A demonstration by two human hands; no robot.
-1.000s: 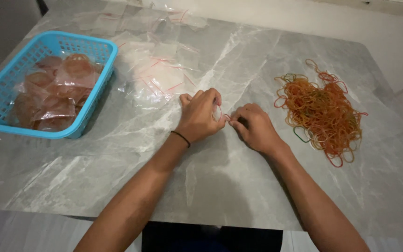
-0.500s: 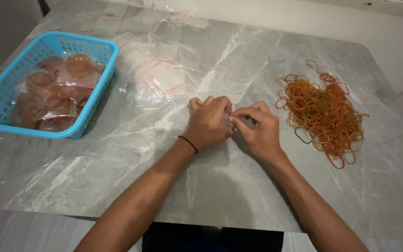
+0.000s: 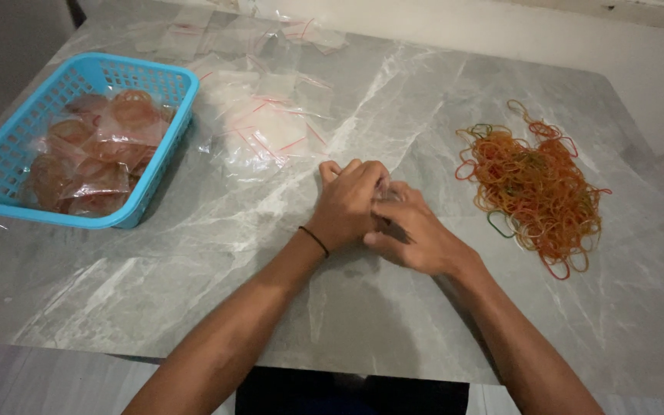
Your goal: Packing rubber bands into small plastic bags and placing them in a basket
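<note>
1. We see a grey table (image 3: 393, 323) veined with white, marble-like streaks.
2. We see a bright blue basket (image 3: 9, 204) with a grid of holes, holding clear bags of brownish-orange contents (image 3: 90, 165).
3. We see clear bags with red strips (image 3: 259, 127).
4. We see a mostly orange rubber band pile (image 3: 536, 184), with red, yellow and green strands.
5. We see a black wrist band (image 3: 315, 240).

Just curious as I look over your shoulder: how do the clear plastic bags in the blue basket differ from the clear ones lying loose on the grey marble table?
The bags in the blue plastic basket look filled with orange-brown contents; the loose clear bags on the table look flat and empty. The basket's bags are heaped together within its walls; the loose bags are spread across the tabletop. Both are small and transparent.
</note>
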